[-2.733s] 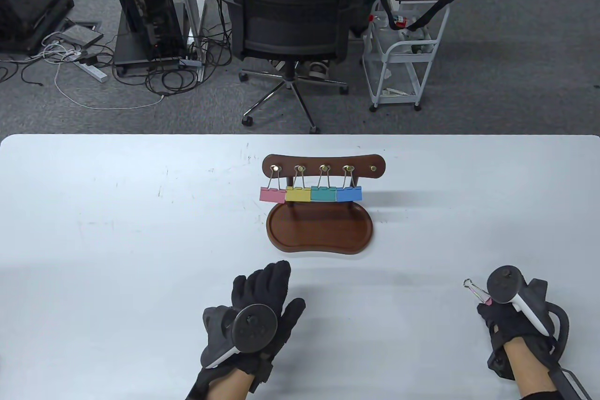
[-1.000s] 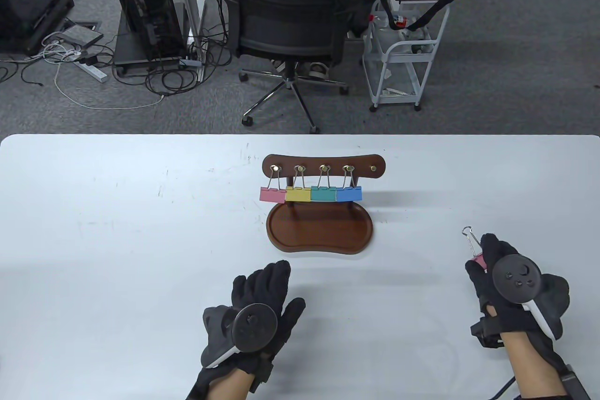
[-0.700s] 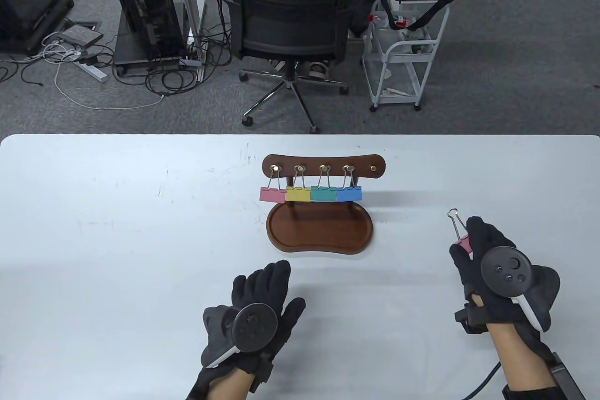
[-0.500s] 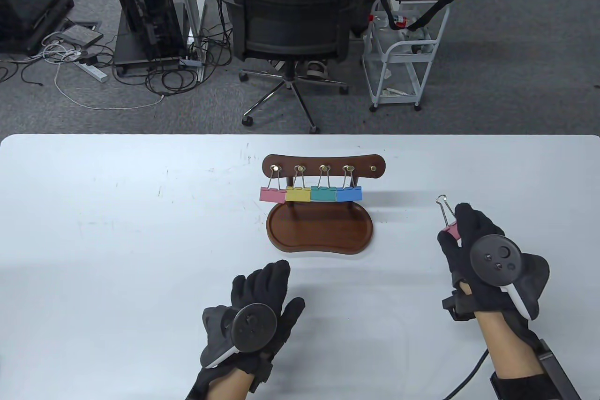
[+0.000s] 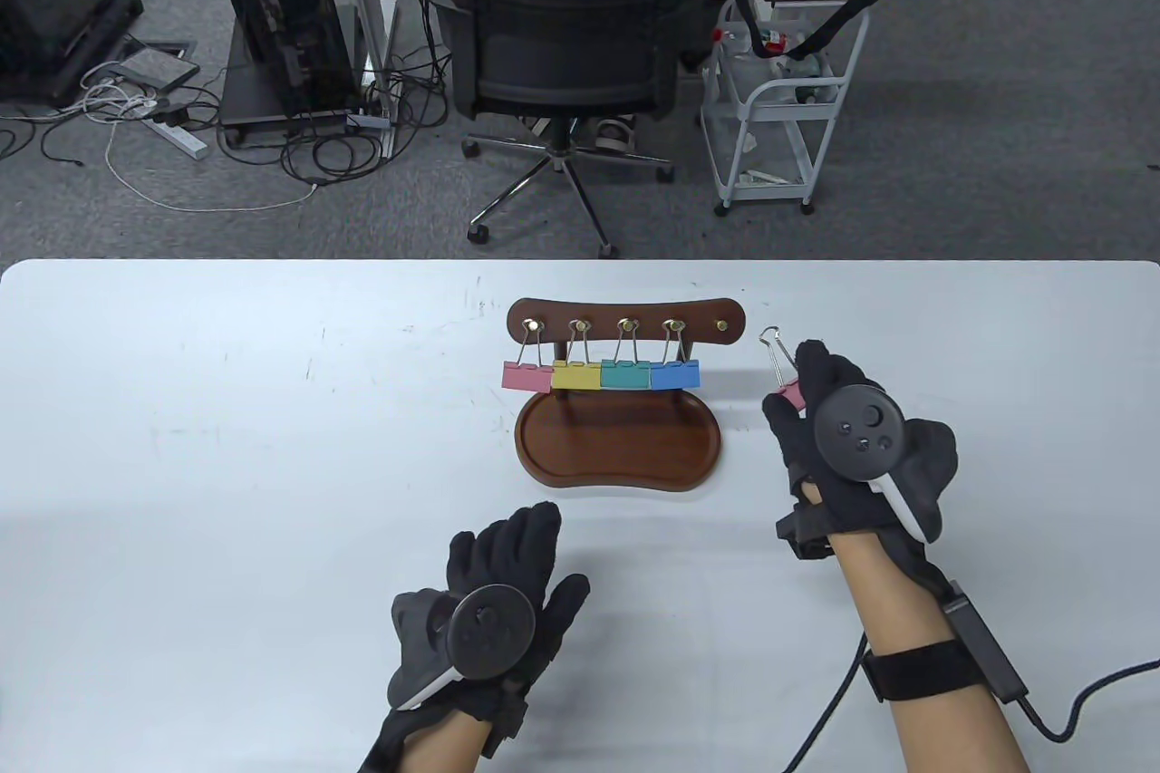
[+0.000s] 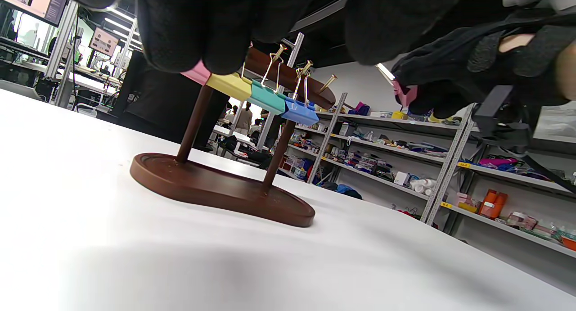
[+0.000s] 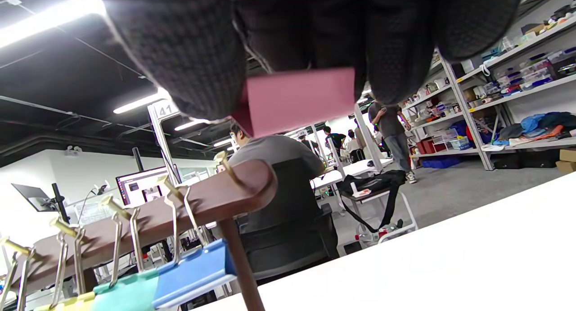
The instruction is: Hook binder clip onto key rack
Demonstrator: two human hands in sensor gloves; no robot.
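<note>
Your right hand pinches the clip beside the rack; left hand rests released. Next, loop it over the free hook.

The right hand now sits much farther up and to the left on the table than in the earliest picture, where it lay near the bottom right corner. It carries the pink binder clip along with it, from the near edge to just right of the key rack. The clip's wire loop now stands close beside the rack's bare rightmost hook, seemingly not yet touching it.
</note>
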